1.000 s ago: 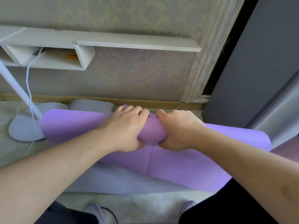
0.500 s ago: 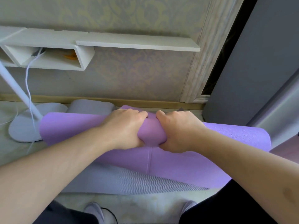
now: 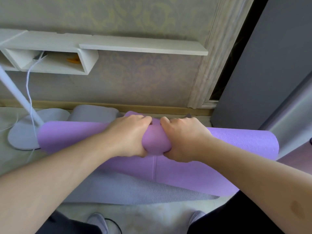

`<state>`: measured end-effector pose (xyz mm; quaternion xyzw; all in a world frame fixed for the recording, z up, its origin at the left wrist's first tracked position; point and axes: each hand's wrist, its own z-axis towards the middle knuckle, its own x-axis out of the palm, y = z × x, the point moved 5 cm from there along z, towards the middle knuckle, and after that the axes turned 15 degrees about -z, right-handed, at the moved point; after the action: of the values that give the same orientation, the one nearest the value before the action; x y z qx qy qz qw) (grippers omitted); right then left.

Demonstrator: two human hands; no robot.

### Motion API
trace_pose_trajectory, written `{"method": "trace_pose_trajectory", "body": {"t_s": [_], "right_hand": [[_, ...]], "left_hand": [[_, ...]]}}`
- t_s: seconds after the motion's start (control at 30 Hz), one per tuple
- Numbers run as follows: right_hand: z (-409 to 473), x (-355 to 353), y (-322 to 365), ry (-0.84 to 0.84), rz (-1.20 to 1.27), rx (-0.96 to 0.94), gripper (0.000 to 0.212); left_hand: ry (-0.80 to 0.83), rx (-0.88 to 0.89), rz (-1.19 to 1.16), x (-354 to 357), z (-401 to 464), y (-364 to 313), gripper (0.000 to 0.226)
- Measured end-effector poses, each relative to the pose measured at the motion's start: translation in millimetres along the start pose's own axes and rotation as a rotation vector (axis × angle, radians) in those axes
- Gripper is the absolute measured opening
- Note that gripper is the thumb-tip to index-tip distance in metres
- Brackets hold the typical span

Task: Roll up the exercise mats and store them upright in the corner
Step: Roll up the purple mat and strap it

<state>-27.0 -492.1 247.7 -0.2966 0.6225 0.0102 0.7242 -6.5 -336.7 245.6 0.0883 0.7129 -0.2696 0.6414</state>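
Item count, one camera view:

- Exercise mats: 2. One purple mat (image 3: 236, 142), partly rolled; one grey mat (image 3: 128, 190) lying flat beneath it.
- Hands: 2. Left hand (image 3: 130, 135) and right hand (image 3: 184, 139).
- Shoes: 2, at the near edge. Left shoe (image 3: 98, 222), right shoe (image 3: 196, 217).
- Lamp base (image 3: 22, 135): 1, far left.
- Wall shelf (image 3: 143, 47): 1.
- Grey cushion (image 3: 92, 113): 1.

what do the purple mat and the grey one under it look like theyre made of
Purple mat: likely soft foam, matte, finely embossed; it dents under the gripping left hand and right hand. Grey mat: probably foam or rubber, matte, with fine wavy ribs.
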Motion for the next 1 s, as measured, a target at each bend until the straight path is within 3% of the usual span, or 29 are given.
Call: {"method": "trace_pose_trajectory", "body": {"t_s": [0.13,0.27,0.37,0.53,0.67,0.9,1.0], "right_hand": [[1,0,-6,0.012,0.006,0.020,0.051],[-3,-1,-2,-0.005,0.008,0.010,0.061],[-2,-3,1,-0.054,-0.074,-0.012,0.080],[0,-3,-1,-0.067,-0.024,-0.009,0.059],[0,-1,-5,-0.047,-0.004,0.009,0.058],[-4,-6,-7,0.020,-0.010,0.040,0.085],[-3,-7,-7,0.026,-0.023,0.031,0.065]], "left_hand": [[-0.090,0.069,0.157,11,-2,-8,0.077],[-0.086,0.043,0.073,6,1,-7,0.063],[-0.064,0.012,-0.011,-5,2,-1,0.057],[-0.083,0.050,0.010,-1,-1,-3,0.064],[-0.168,0.141,0.164,13,0,-8,0.081],[-0.078,0.040,0.006,-4,5,-4,0.055],[-0.052,0.029,-0.022,-5,3,-3,0.048]]}}
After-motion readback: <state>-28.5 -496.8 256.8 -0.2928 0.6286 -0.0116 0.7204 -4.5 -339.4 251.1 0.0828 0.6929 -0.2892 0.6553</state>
